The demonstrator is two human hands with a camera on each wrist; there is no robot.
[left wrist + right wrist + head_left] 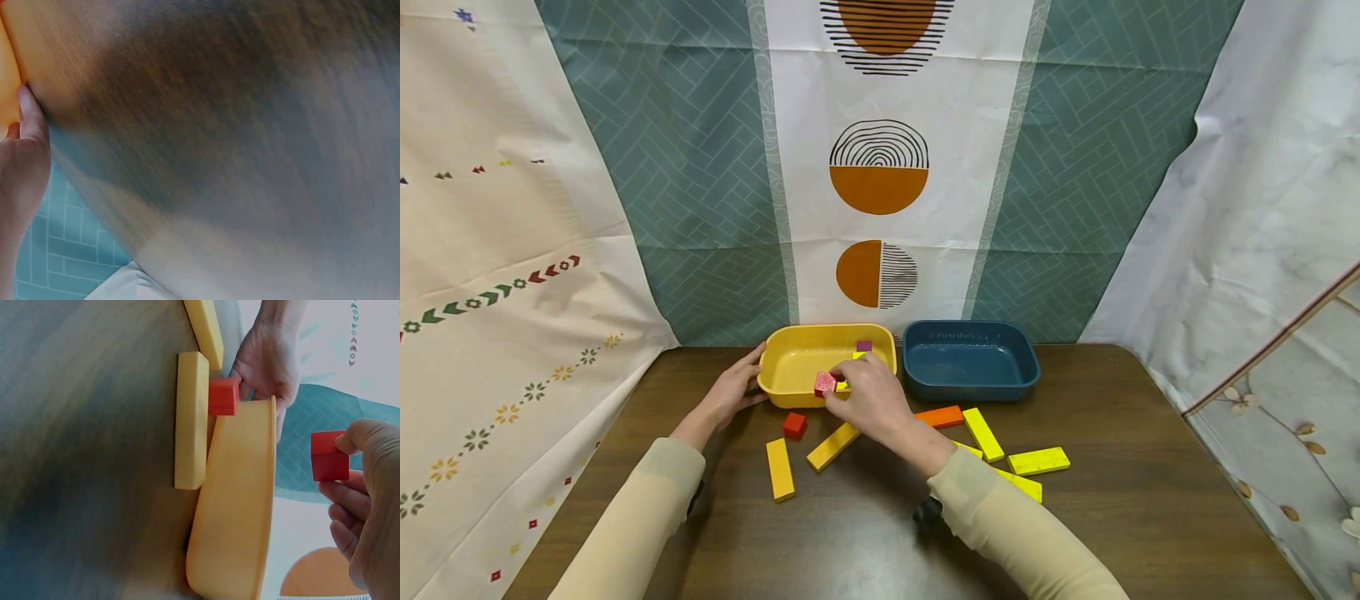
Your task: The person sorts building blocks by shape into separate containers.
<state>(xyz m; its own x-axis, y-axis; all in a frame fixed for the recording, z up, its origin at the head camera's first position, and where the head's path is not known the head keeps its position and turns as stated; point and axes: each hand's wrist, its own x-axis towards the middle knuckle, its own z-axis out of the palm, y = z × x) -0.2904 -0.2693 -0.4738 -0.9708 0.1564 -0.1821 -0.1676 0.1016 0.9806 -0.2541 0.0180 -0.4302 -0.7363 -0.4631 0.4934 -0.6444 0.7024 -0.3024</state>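
Observation:
My right hand (874,398) pinches a red cube (825,383) between thumb and fingers, over the front rim of the yellow bin (793,333). The right wrist view also shows the red cube (329,456) held above the bin's side. My left hand (732,393) rests against the left end of the bin, its fingers extended along the wall. In the left wrist view, only part of this hand (25,162) shows, touching the bin's edge. Inside the bin lie a purple block (864,346) and yellow pieces, partly hidden by my right hand.
Another red cube (795,426) lies before the yellow bin, near two orange-yellow bars (780,471). A dark blue bin (972,392) stands to the right. An orange bar (942,417) and several bright yellow bars (1039,462) lie in front of it, some partly behind my right arm.

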